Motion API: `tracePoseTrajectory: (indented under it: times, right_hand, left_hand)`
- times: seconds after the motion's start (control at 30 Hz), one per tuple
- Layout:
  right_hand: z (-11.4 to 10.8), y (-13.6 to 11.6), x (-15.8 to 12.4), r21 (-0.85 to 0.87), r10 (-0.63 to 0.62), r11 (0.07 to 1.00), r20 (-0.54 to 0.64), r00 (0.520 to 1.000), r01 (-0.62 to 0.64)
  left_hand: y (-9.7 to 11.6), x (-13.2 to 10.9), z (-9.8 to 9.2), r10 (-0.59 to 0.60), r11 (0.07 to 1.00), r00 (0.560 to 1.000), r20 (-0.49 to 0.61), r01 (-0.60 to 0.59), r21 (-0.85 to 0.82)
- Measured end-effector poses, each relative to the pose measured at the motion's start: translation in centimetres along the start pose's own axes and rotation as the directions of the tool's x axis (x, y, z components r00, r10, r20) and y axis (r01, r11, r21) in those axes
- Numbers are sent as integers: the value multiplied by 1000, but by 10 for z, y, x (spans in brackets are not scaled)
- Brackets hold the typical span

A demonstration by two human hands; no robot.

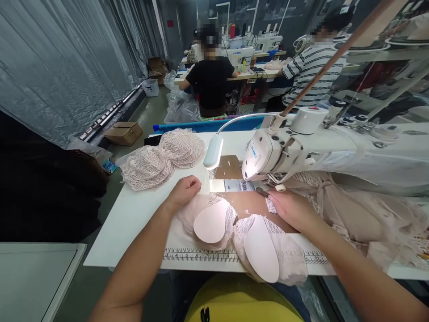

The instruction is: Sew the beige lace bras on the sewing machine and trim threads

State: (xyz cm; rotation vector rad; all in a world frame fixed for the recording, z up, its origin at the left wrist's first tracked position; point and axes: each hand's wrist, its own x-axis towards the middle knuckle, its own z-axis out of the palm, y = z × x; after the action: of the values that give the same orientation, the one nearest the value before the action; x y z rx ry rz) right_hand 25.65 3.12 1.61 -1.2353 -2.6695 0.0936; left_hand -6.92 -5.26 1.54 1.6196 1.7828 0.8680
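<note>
My left hand (184,193) is closed, fingers curled, at the left edge of a pale pink lace bra piece (214,221); whether cloth is pinched inside is hidden. This piece has two smooth cups, the second cup (261,248) hanging over the table's front edge. Beside the needle area, my right hand (290,208) is closed around a small dark metal tool (262,192) that looks like thread snips. A scrap of white lace (271,205) shows by its fingers. Above it stands the white sewing machine head (261,154), its needle not clearly visible.
Stacked lace cups (150,167) lie at the table's back left. A lamp (213,151) hangs over the metal plate (234,185). Beige fabric (355,214) is heaped at right. A printed ruler (201,256) runs along the front edge. Two people sit at machines beyond.
</note>
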Motion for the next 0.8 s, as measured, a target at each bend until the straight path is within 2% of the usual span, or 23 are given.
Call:
tracePoseTrajectory:
  times: [0.13,0.2,0.27,0.33,0.47,0.6,0.67,0.8]
  right_hand:
    - [0,4,-17,-37,16,999,-104,994,-20]
    - [-3,-6,-21,34,-21,999,-129,991,26]
    - [-9,-23,-21,137,-65,988,-91,994,77]
    - [-14,-43,-15,237,-93,967,-13,996,94]
    - [-10,-77,9,418,-110,906,72,991,70]
    - [5,-95,37,513,-86,856,33,996,57]
    - [10,-100,48,569,-108,821,62,992,53]
    - [9,-107,49,650,-148,758,85,985,58]
  left_hand:
    - [-9,0,-5,-5,991,999,-39,-1,-131]
    - [-6,-4,-9,-7,991,997,-71,-3,-136]
    - [0,-8,-13,-7,992,996,-85,-3,-123]
    - [6,-12,-16,27,999,998,-50,-29,-45]
    - [14,-15,-11,142,972,982,125,-162,168]
    - [21,-15,-2,197,964,963,186,-225,144]
    - [23,-17,-1,220,963,955,201,-245,112]
    - [22,-19,-6,178,983,965,194,-184,15]
